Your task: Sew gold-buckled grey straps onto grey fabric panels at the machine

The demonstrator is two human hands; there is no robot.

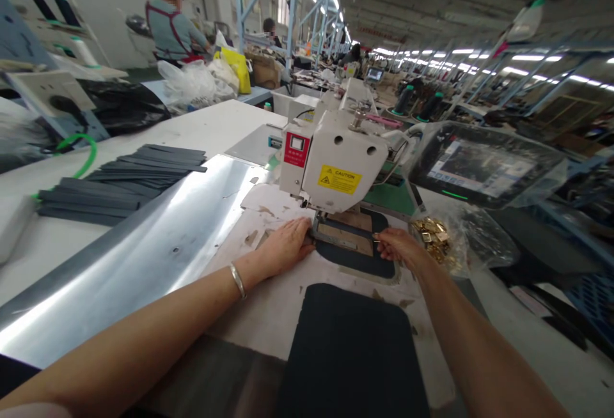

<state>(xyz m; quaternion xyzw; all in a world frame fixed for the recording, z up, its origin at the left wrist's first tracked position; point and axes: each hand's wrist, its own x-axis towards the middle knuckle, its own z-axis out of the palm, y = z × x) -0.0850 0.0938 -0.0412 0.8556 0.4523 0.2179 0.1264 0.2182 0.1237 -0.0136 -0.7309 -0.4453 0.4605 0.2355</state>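
Well, nearest to the wearer a dark panel with rounded corners (357,354) lies flat, partly over the pale, stained work plate (268,309). Both forearms reach forward past it, the left one wearing a silver bangle (237,280). Beyond the loose panel, a second dark panel (352,263) lies on the plate beneath the sewing machine's head (336,169), with a metal clamp frame (336,237) over it and a narrow dark strip (348,228) running across inside the frame. The left hand (288,245) rests palm down at the frame's left side, its fingers mostly together and the tips by the metal. At the other side, the right hand (399,247) has thumb and forefinger pinching a small metal piece (376,237) at the strip's right end, while its remaining fingers curl beneath. Just beside that hand, gold-coloured buckles (434,236) fill a clear plastic bag. A shiny metal sheet (173,245) slopes away on the left, and past it dark strips (148,165) lie in loose piles on the white table (201,124). On the right stands a plastic-wrapped screen (480,169). Farther back are crumpled clear bags (192,82), a yellow bag (236,69) and a co-worker in a red-strapped apron (173,28); rows of lights recede behind.
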